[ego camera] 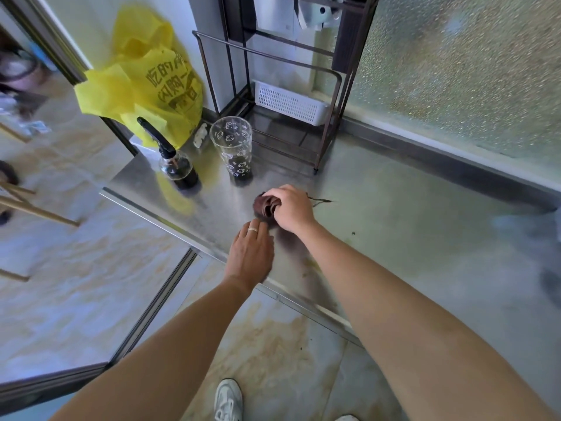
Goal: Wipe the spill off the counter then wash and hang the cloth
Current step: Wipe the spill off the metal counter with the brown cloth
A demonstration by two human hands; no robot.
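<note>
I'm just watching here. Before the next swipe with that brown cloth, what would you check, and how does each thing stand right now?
1. Cloth held: ok. The right hand grips the bunched brown cloth on the steel counter.
2. Left hand out of the way: not ok. It lies on the counter right beside the cloth.
3. Spill left: not ok. A thin dark streak shows just past the right hand.
4. Patterned glass safe: cannot tell. It stands upright, close behind the cloth, with dark liquid inside.
5. Spray bottle: ok. Upright, off to the left.
6. Cloth soaked: cannot tell.
</note>
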